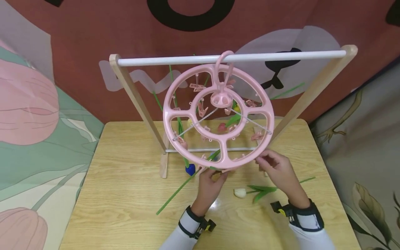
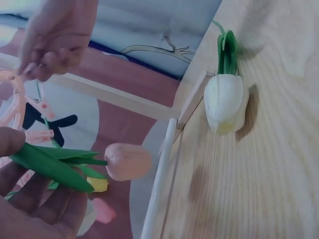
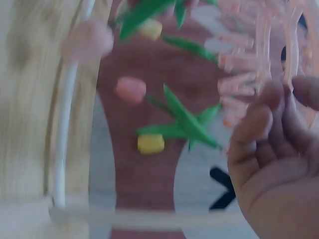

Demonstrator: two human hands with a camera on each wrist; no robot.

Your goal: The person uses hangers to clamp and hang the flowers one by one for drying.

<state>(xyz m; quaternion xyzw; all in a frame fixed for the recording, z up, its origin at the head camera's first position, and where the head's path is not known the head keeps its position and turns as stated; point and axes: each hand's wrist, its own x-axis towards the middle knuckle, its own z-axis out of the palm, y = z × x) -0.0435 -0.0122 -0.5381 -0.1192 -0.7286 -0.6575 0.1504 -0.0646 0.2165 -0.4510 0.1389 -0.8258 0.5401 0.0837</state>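
Observation:
A round pink clip hanger (image 1: 170, 114) hangs by its hook from the white bar of a wooden stand. My left hand (image 1: 208, 191), below its front rim, holds an artificial pink tulip (image 2: 128, 162) by its green leaves and stem, between thumb and fingers. The tulip's head points away from the palm in the left wrist view. At the rim's right front, my right hand (image 1: 281, 172) pinches the hanger's edge between thumb and fingertips. Small pink clips (image 3: 237, 84) dangle under the ring. A yellow tulip (image 3: 150, 144) and a pink-red one hang there, heads down.
A white tulip (image 1: 240, 193) lies on the wooden table (image 1: 118, 194) near my right hand. A blue tulip head (image 1: 190, 169) shows under the hanger's front left. The stand's wooden posts (image 1: 140, 104) flank the hanger, and a lower white bar (image 2: 162, 179) joins them.

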